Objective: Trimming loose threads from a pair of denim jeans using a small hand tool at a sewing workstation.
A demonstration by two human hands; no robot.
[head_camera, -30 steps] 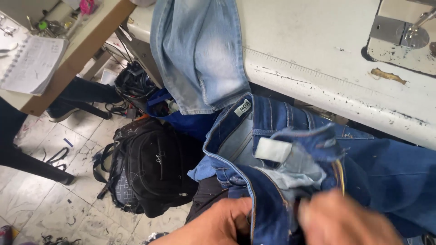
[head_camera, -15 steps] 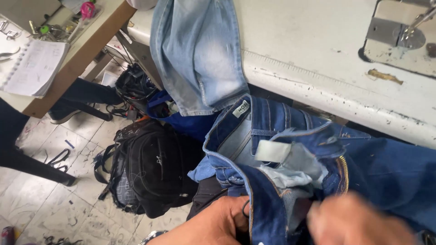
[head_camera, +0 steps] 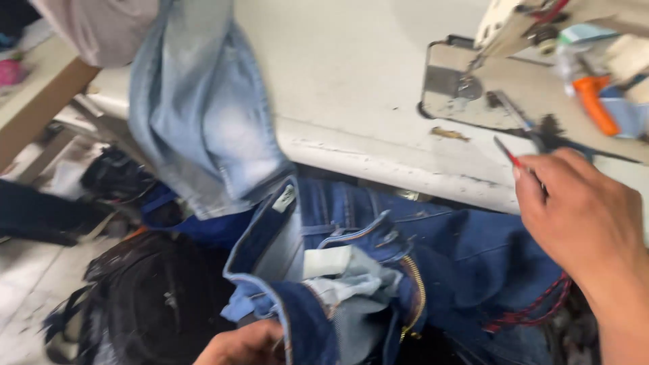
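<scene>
hands worked on either side of the dark blue jeans [head_camera: 433, 270], which lay open in the lap just below the front edge of the white sewing table [head_camera: 338, 88]. the right hand [head_camera: 588, 223] was raised above the jeans with its back to the camera, wrist bent, fingers curled loosely at the table's edge; a thin red-tipped tool [head_camera: 508, 153] stuck out above the fingertips, though the grip on it was hidden, so i could not tell how firmly it was closed. the left hand [head_camera: 247, 343] sat low at the jeans' near edge, fingers closed on the waistband. the denim was stiff and dark, with orange stitching, a brass zipper [head_camera: 418, 292] and pale pocket lining [head_camera: 351, 277] turned out. faded light blue jeans [head_camera: 203, 122] hung over the table's edge to the left of the dark pair. a black backpack [head_camera: 142, 297] rested on the floor further left.
</scene>
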